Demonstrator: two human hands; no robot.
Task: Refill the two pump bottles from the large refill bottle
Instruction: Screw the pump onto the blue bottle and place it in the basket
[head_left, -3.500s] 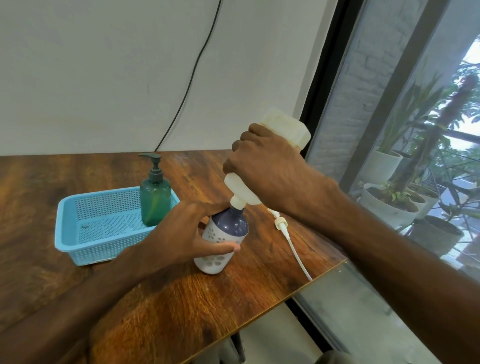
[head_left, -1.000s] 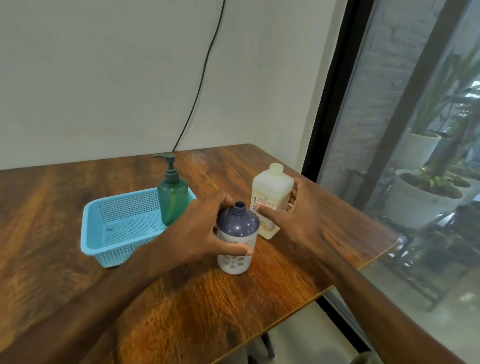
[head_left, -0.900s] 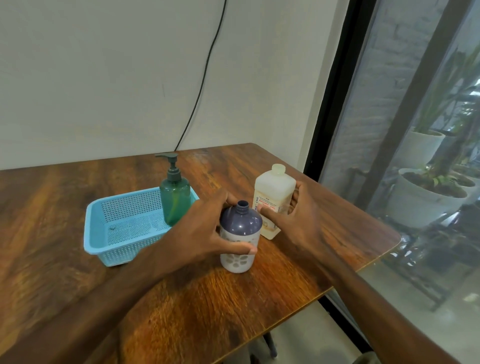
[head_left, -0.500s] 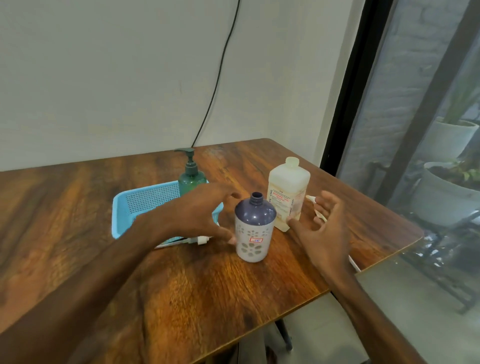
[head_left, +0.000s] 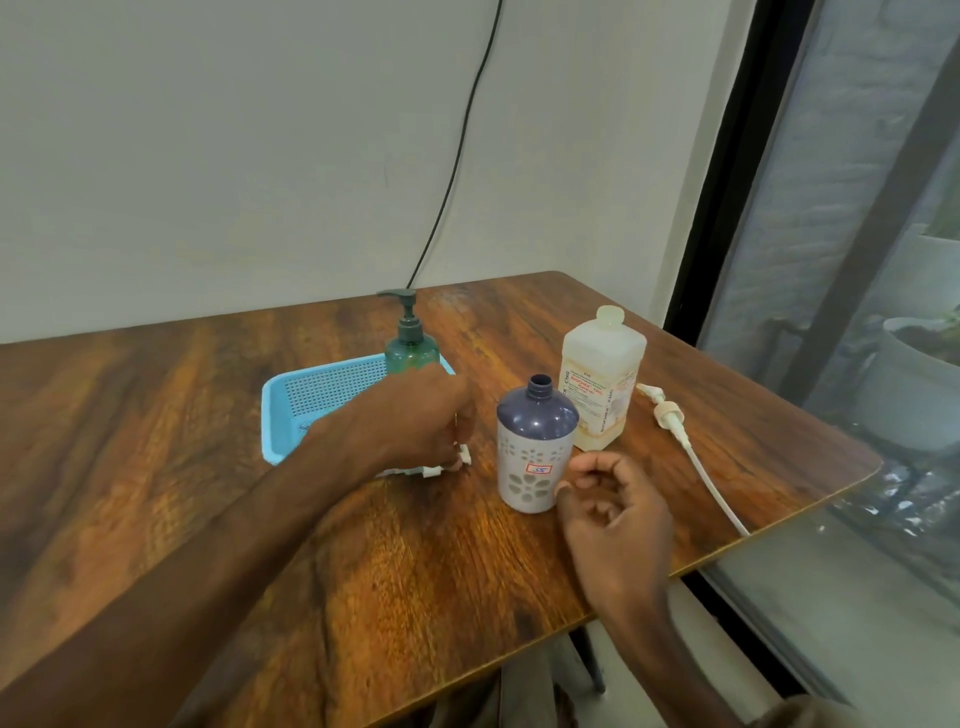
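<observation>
The purple-topped white pump bottle (head_left: 535, 452) stands uncapped near the middle of the wooden table (head_left: 208, 415). Just behind it to the right, the pale large refill bottle (head_left: 602, 379) stands upright with its cap on. The green pump bottle (head_left: 410, 343) stands in the blue basket (head_left: 311, 395). My left hand (head_left: 415, 426) is left of the uncapped bottle, its fingers curled round a white pump head (head_left: 449, 464) that lies by the basket. My right hand (head_left: 613, 509) hovers at the bottle's lower right with loosely curled fingers and holds nothing.
A second white pump with a long dip tube (head_left: 685, 447) lies on the table right of the refill bottle, reaching toward the right edge. A black cable (head_left: 457, 156) runs down the wall behind. A glass window (head_left: 857, 312) borders the table's right side.
My right hand has let go of the refill bottle and drawn back toward me. My left hand has left the purple-topped bottle and closed on the white pump head beside the basket.
</observation>
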